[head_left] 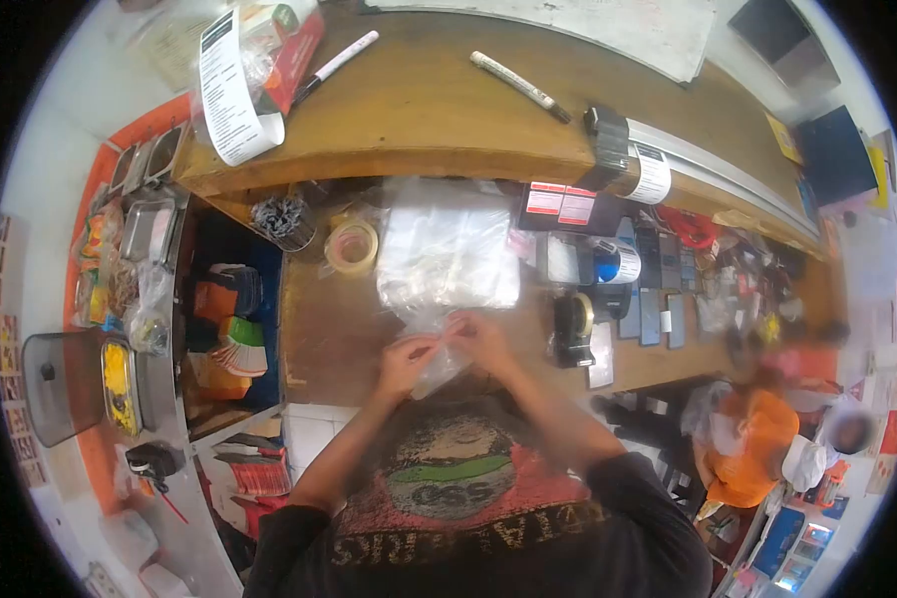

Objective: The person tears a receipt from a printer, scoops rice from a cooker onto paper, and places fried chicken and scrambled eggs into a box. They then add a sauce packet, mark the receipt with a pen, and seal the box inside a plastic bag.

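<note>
Near the table's front edge, my left hand and my right hand are close together, their fingers pinched on a clear plastic bag. Part of the bag hangs between my hands, in front of my dark printed shirt. Just beyond them lies a stack of clear plastic bags on the brown table. To the left of the stack is a roll of tape. Whether the held bag contains anything cannot be made out.
A tape dispenser and several phones lie to the right. Above the table runs a wooden shelf with markers. Open shelving stands at left. A person in orange is at lower right.
</note>
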The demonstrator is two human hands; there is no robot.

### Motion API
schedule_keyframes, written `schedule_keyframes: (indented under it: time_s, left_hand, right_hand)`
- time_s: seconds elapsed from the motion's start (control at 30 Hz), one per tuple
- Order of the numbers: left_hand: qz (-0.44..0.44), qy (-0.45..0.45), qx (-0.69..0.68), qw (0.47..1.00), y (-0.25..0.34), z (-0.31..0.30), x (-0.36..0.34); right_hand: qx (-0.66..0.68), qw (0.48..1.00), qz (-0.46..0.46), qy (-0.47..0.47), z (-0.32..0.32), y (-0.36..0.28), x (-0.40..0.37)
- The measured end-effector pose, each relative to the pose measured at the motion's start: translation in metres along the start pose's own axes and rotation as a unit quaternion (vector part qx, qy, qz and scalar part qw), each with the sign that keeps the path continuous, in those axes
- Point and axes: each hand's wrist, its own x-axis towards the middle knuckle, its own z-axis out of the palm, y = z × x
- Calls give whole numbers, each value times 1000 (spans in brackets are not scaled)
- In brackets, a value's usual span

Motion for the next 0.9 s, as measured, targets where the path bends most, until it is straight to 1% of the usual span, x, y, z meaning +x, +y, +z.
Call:
schedule_keyframes:
  time_s: [0.17,0.27,0.37,0.47,0.57,0.67,0.77,0.87,0.9]
  left_hand:
    - [9,-1,-11,1000,0,0,-1]
    - [-7,-7,-28,1000,1,0,-1]
    - [-14,-10,-33,999,4,-1,-1]
    - [-1,-14,-27,1000,5,-1,0]
    - [8,-10,-29,999,2,0,1]
    - [16,-3,-12,1000,2,1,1]
    - [14,19,5,1000,-2,4,2]
    - [93,-6,115,989,11,0,2]
    - [116,-1,121,986,9,1,3]
  right_hand:
    - [-33,999,-16,8,3,4,1]
    - [-69,997,1,15,1,-3,1]
    - [0,1000,10,18,4,7,2]
    - [-9,1000,-16,7,3,9,3]
    - [-16,1000,-11,3,3,6,3]
    - [-40,999,-6,-26,5,0,0]
    - [63,997,11,-35,9,-2,-4]
    - [-60,995,-76,-33,10,-6,-3]
    - [-39,997,-51,-35,10,-8,-3]
